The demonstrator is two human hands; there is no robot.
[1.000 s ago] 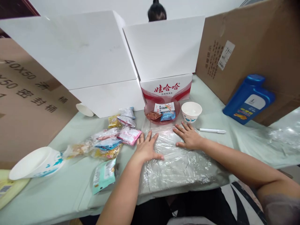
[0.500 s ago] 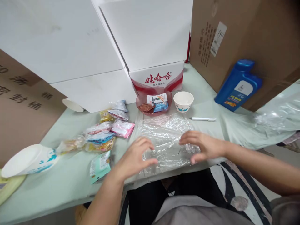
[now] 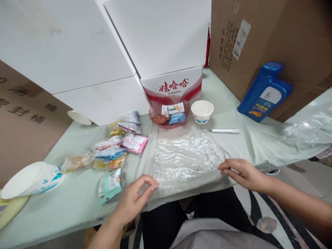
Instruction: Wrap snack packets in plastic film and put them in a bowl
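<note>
A clear plastic bag (image 3: 185, 159) lies spread on the table in front of me. My left hand (image 3: 136, 197) pinches its near left corner between thumb and fingers. At the right edge of the bag, my right hand (image 3: 241, 173) is closed in a pinch on the plastic. Just beyond the bag stand a pink translucent bowl (image 3: 154, 120) with several wrapped snacks (image 3: 172, 109) in it and a white paper cup (image 3: 202, 112). A white pen (image 3: 225, 131) rests beside the bag's far right corner.
Several small snack packets (image 3: 111, 152) and a green packet (image 3: 110, 186) lie left of the bag. A large paper bucket (image 3: 33, 178) leans at far left. White cartons (image 3: 171, 86), a brown box (image 3: 259, 45) and a blue bottle (image 3: 264, 93) stand behind.
Both hands have moved outward and toward me, from hovering over the bag to its edges, and their fingers have closed. The bag has shifted toward me and lies flatter.
</note>
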